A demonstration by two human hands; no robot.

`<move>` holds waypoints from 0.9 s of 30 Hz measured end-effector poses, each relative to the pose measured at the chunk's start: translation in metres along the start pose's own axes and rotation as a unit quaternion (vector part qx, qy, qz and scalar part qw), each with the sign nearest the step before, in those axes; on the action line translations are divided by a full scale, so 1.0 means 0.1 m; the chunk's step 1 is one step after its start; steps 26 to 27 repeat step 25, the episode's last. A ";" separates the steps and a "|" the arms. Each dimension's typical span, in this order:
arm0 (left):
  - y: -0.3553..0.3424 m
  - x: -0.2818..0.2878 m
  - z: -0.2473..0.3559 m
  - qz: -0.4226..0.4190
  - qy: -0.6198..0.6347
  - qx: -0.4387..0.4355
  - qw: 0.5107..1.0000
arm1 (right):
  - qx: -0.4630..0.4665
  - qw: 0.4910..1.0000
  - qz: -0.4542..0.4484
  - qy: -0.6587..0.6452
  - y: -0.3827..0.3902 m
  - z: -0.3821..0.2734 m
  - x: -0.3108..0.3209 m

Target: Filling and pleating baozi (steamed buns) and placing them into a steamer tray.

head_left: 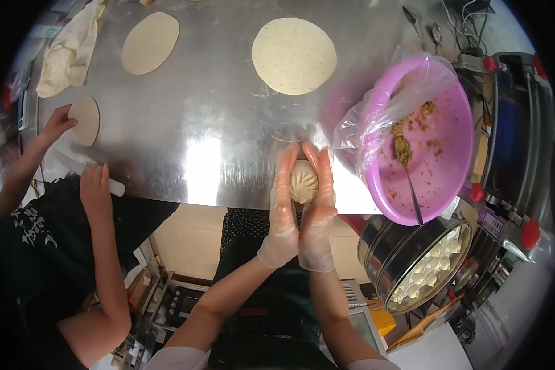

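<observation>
A pleated, round stuffed bun is cupped between my two hands at the table's near edge. My left hand presses along its left side, and my right hand along its right. Both wear thin clear gloves, with fingers stretched forward and palms facing each other. The pleats on the bun's top face up. Right of my hands stands a pink bowl lined with clear plastic film. A little greenish-brown filling and a spoon lie in it.
Flat dough rounds lie farther back on the metal table. A co-worker's hand holds a smaller dough round at left, beside a rolling pin. A steamer with several buns stands below the bowl.
</observation>
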State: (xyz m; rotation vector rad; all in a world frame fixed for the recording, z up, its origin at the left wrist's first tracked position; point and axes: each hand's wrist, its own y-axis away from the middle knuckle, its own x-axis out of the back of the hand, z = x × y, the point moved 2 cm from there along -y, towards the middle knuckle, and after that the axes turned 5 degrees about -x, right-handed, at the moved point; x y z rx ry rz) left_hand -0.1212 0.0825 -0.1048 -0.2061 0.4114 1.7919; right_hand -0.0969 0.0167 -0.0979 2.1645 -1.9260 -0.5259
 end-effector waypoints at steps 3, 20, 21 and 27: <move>0.01 -0.01 -0.02 0.014 0.025 -0.023 0.999 | 0.101 0.995 0.006 0.005 -0.09 0.09 0.13; -0.10 0.17 0.18 0.078 -0.182 -0.095 0.976 | 0.138 0.956 -0.009 0.257 0.26 -0.29 0.37; -0.14 0.36 0.14 0.105 -0.242 -0.121 0.957 | 0.141 0.955 0.004 0.262 0.36 -0.40 0.49; -0.28 0.58 -0.01 0.143 -0.296 -0.157 0.931 | 0.249 0.916 0.048 0.312 0.67 -0.51 0.95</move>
